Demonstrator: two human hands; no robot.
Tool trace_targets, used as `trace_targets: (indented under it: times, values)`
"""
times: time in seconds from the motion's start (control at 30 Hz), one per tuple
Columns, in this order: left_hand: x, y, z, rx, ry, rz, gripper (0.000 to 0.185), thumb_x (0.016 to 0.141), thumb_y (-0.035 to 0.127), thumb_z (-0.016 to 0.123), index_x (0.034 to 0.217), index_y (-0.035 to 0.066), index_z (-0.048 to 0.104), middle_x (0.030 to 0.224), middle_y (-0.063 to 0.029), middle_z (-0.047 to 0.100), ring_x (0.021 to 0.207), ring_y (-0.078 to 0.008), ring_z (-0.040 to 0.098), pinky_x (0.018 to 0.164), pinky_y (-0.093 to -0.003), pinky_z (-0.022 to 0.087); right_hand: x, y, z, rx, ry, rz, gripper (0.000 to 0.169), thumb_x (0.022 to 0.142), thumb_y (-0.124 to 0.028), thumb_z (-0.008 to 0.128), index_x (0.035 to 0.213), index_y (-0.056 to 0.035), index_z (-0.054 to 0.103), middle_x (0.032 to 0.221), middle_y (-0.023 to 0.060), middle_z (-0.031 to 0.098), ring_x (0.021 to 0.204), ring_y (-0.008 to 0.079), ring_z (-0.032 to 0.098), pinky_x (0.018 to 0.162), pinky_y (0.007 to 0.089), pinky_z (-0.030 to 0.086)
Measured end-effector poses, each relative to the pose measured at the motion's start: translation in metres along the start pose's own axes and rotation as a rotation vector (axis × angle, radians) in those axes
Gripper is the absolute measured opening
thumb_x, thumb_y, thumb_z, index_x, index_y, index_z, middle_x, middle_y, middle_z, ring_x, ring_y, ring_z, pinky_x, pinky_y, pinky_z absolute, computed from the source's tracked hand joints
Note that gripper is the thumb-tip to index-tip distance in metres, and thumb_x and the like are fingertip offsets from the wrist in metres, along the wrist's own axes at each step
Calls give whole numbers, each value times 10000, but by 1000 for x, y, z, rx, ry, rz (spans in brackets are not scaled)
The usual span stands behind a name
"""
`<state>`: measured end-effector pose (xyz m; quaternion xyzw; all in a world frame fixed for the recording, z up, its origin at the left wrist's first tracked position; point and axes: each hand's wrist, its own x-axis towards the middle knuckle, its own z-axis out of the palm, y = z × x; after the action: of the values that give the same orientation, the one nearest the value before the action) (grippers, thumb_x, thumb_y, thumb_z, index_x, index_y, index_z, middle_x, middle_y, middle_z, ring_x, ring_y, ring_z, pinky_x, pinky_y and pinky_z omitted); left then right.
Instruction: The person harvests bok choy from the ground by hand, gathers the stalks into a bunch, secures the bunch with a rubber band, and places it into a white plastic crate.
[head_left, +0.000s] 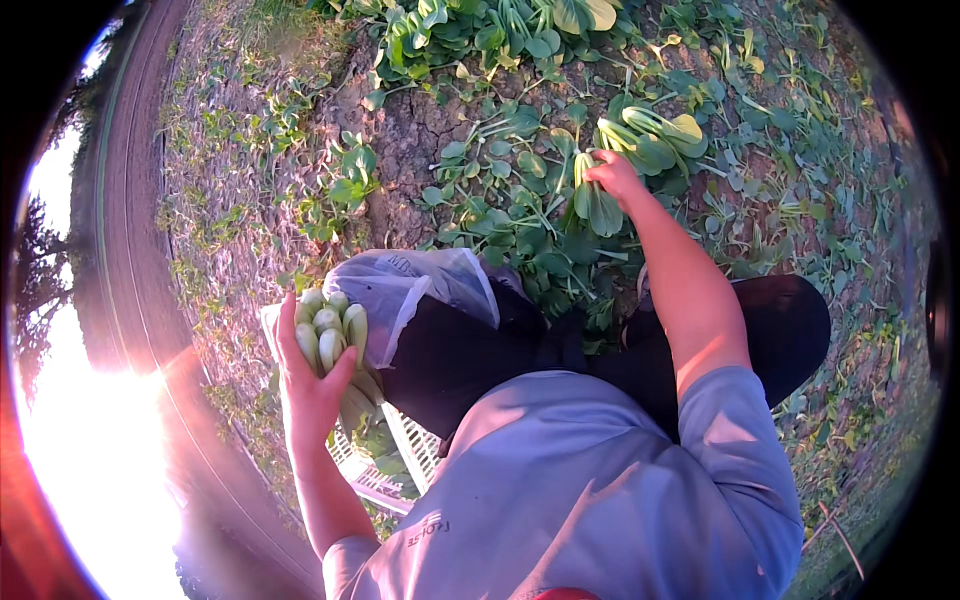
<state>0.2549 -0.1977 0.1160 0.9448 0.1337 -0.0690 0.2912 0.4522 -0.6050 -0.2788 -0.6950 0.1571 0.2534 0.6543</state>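
Note:
My left hand (319, 375) grips a bunch of bok choy heads (328, 326), their pale stem ends up, beside a translucent plastic bag (420, 281) over my knee. Farther out, my right hand (616, 178) has its fingers on a single bok choy (598, 199), its leaves hanging down. Several more heads of bok choy (656, 139) lie on the ground just beyond that hand. A larger heap of bok choy (450, 34) lies at the top of the view.
Below my left hand stands a white plastic crate (409, 442) with leaves in it. Cracked soil (412, 142) with loose leaves and small plants spreads before my feet. A dirt track (135, 187) runs along the left, where sun glare hides part of the view.

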Motion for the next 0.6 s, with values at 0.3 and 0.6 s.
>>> trace_targets:
  times: [0.3, 0.6]
  values:
    - [-3, -11, -2, 39, 60, 126, 958, 811, -32, 769, 1629, 140, 301, 1479, -149, 503, 1379, -276, 494, 1143, -398, 424, -54, -144, 78, 369, -490, -54, 438, 907, -99, 538, 1338, -80, 614, 1082, 1, 680, 910, 110, 655, 823, 290, 527]
    - [-4, -13, -7, 58, 116, 232, 944, 776, 128, 864, 1583, 134, 374, 1501, -172, 472, 1354, -398, 519, 1125, -484, 439, -141, -219, 133, 516, -750, -86, 541, 810, 10, 555, 1349, -29, 579, 1191, 88, 684, 1070, 208, 676, 972, 349, 531]
